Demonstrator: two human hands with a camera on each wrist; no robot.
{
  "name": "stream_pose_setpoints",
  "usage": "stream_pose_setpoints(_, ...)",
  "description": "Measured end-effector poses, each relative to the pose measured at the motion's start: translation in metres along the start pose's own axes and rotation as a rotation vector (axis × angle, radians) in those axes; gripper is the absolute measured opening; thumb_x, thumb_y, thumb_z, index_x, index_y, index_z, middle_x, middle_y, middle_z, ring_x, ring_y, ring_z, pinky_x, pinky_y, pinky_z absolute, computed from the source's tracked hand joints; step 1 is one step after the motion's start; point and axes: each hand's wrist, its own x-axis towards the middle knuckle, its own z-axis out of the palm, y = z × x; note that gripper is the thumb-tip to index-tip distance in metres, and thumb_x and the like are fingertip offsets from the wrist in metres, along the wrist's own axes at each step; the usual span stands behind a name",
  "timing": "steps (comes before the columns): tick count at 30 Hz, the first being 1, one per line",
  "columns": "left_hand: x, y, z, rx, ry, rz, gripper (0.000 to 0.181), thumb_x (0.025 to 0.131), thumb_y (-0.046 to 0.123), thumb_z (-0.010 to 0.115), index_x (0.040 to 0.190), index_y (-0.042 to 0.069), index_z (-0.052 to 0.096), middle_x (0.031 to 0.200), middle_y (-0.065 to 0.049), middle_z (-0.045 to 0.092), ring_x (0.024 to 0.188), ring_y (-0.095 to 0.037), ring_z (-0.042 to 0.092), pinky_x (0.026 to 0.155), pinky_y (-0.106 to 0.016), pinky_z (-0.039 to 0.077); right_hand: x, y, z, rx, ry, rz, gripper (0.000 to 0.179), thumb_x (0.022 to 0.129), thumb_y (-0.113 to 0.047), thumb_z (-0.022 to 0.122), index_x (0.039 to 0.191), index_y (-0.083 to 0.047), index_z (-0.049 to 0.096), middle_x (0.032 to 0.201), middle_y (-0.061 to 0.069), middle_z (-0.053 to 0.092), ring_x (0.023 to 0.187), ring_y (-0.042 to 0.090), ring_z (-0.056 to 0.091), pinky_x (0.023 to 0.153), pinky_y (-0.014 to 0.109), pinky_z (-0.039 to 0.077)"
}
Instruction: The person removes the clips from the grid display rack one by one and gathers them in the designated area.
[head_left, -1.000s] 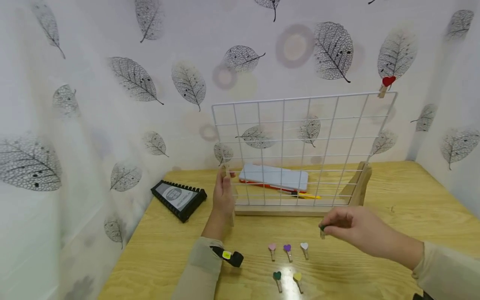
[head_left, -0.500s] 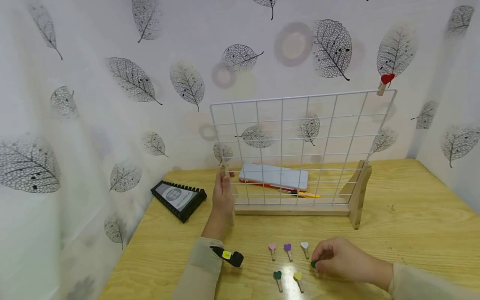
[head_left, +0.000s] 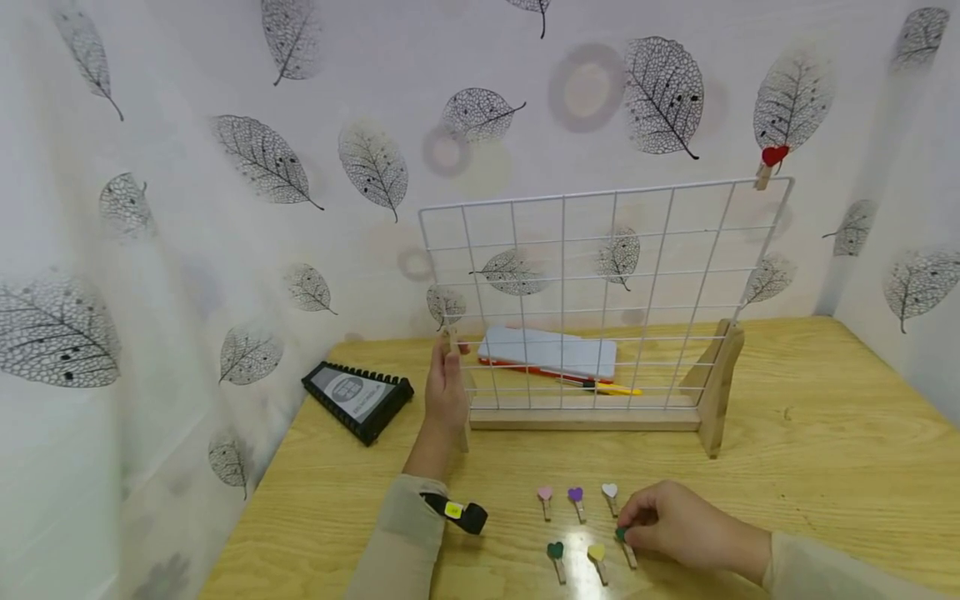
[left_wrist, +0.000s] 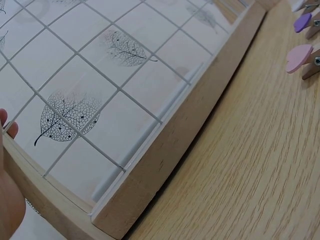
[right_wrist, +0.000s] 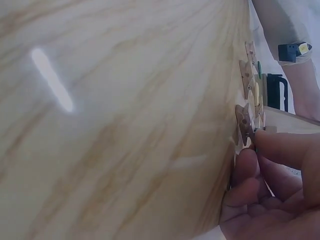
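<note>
My left hand (head_left: 446,392) grips the left wooden upright of the white wire grid stand (head_left: 585,423), thumb toward me; part of that hand shows at the edge in the left wrist view. Near the front right of the table, my right hand (head_left: 678,529) pinches a small wooden clothespin with a dark green heart (head_left: 627,553) by its heart end. This clothespin lies low at the tabletop, its legs pointing toward me. Beside it is a yellow-heart clothespin (head_left: 597,556), then another green-heart one (head_left: 556,552). Behind them lie pink (head_left: 545,494), purple (head_left: 576,496) and white (head_left: 610,492) heart clothespins.
A red-heart clothespin (head_left: 772,158) is clipped on the grid's top right. Behind the grid lie a pale blue case (head_left: 547,350) and a yellow-and-black pen (head_left: 615,389). A black rack with a grey label (head_left: 358,398) sits left. A leaf-print curtain (head_left: 525,150) hangs behind the wooden table (head_left: 810,400).
My right hand has come down and to the left with the green-heart clothespin, from in front of the grid to the tabletop beside the yellow one. The left hand stays on the upright.
</note>
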Motion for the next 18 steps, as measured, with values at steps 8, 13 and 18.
stream_pose_setpoints(8, -0.002, -0.004, -0.001, 0.046, 0.01, 0.013, 0.032, 0.112, 0.022, 0.027, 0.134, 0.006, 0.044, 0.126, -0.022, 0.051, 0.069, -0.017, 0.037, 0.065, -0.027, 0.036, 0.0, 0.002, 0.004, -0.018, 0.024, -0.032, 0.005, 0.092, -0.01, 0.072, 0.096, -0.007, 0.074, 0.084, -0.004, 0.068, 0.073, 0.003, 0.056, 0.063, 0.022, 0.049)
stream_pose_setpoints(13, -0.003, -0.005, -0.002, 0.046, 0.0, 0.003, 0.036, 0.112, 0.025, 0.026, 0.14, 0.007, 0.041, 0.129, -0.02, 0.052, 0.072, -0.016, 0.038, 0.068, -0.028, 0.036, -0.001, -0.005, 0.003, -0.11, 0.112, -0.033, 0.016, 0.1, -0.026, 0.065, 0.092, -0.016, 0.073, 0.078, -0.008, 0.064, 0.064, 0.002, 0.05, 0.056, 0.024, 0.045)
stream_pose_setpoints(18, -0.003, -0.004, -0.002, 0.039, 0.003, 0.003, 0.035, 0.112, 0.02, 0.027, 0.141, 0.006, 0.04, 0.129, -0.02, 0.052, 0.072, -0.019, 0.038, 0.068, -0.027, 0.036, -0.004, -0.021, -0.014, -0.309, 0.344, -0.213, 0.014, 0.102, -0.025, 0.063, 0.092, -0.024, 0.072, 0.079, -0.014, 0.063, 0.063, 0.0, 0.046, 0.053, 0.024, 0.041)
